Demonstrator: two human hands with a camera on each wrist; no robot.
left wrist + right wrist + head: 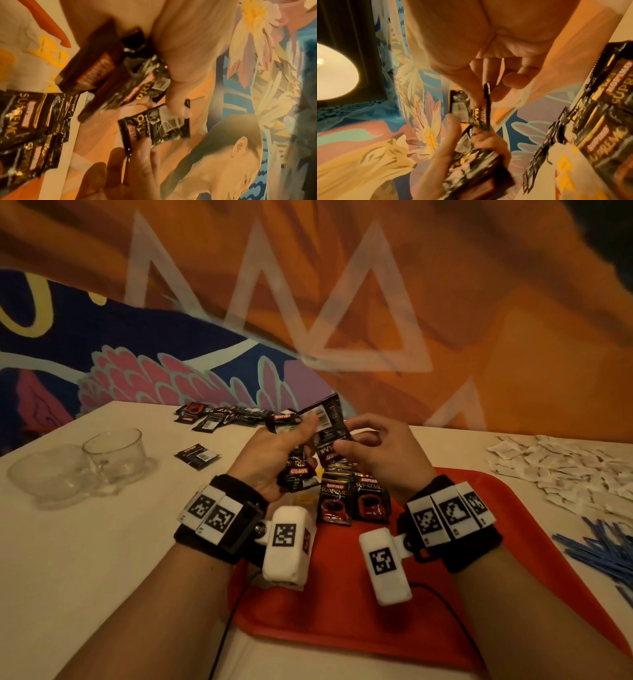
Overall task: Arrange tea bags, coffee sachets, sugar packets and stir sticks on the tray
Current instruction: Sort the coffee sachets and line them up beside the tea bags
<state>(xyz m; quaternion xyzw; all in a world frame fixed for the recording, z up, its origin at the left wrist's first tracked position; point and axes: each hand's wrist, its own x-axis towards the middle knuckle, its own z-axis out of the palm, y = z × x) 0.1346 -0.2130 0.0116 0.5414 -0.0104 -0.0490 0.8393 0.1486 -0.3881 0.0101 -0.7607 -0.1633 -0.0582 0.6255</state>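
Progress check, coffee stage.

Left hand: fingers curled round a bundle of black coffee sachets, thumb laid over the top. Right hand: pinching a single sachet between thumb and fingertips, held just beside the left hand's bundle, both above the far edge of the red tray. Whether the sachet is being pulled from the bundle or added to it, I cannot tell.

On the tray: two sachets stand side by side at the far end, labels facing the camera, with more apparently stacked behind them. Yellow-and-white packets, probably tea bags, lie next to them in the wrist views; too blurred to be sure. The rest of the tray is bare.

Off the tray, on the worktop: a scatter of loose sachets at the far side, one lone sachet nearer; a heap of white sugar packets to the right; blue stir sticks near the right edge. Two glass cups on the left.

Judgement: early to middle. Coffee partly placed, tea possibly placed; sugar and stir sticks not yet begun.
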